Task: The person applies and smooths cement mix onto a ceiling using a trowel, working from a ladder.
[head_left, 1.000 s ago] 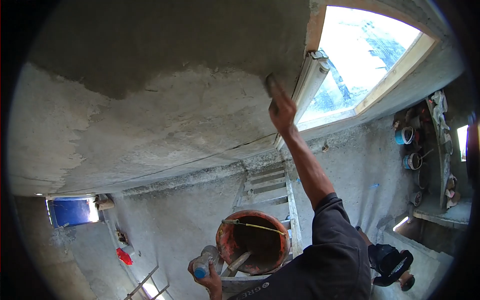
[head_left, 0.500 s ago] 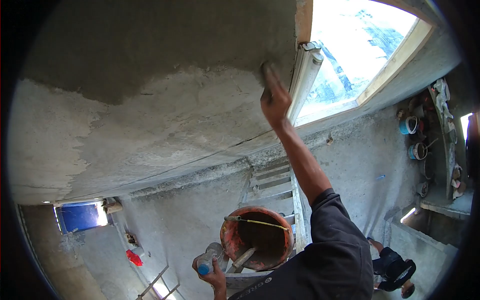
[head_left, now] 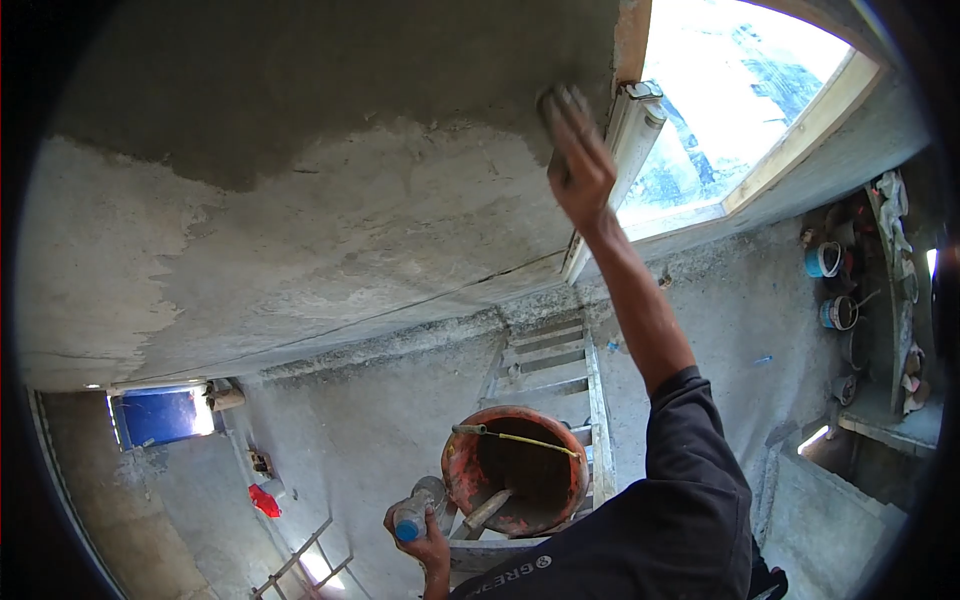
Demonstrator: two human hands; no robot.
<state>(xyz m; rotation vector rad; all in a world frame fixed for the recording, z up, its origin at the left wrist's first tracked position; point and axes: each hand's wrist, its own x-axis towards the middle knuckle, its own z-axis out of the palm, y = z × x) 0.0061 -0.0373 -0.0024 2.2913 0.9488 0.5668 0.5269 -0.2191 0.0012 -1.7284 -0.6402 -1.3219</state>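
Note:
My right hand [head_left: 582, 170] is raised against the wall [head_left: 400, 190], fingers closed over a dark, flat pad [head_left: 550, 115], blurred and partly covered by the hand. The pad is at the edge of the darker, damp-looking plaster [head_left: 300, 80], beside the window frame. Low in the view, my left hand [head_left: 428, 545] wraps round a clear plastic bottle [head_left: 425, 500] with a blue cap. Just right of it sits a reddish bucket [head_left: 462, 480] with a yellow-gripped handle. A tool's wooden handle [head_left: 488, 510] sticks out of the bucket.
A wooden ladder [head_left: 598, 410] stands behind the bucket. The window [head_left: 740, 100] opens at upper right, with a pale bar [head_left: 635, 130] along its near side. Several pails [head_left: 822, 260] stand far right beside a plank. A red item [head_left: 264, 500] lies lower left.
My right hand with the pad has moved slightly up and right along the wall. My left hand still holds the bottle. The other person at lower right is now mostly hidden.

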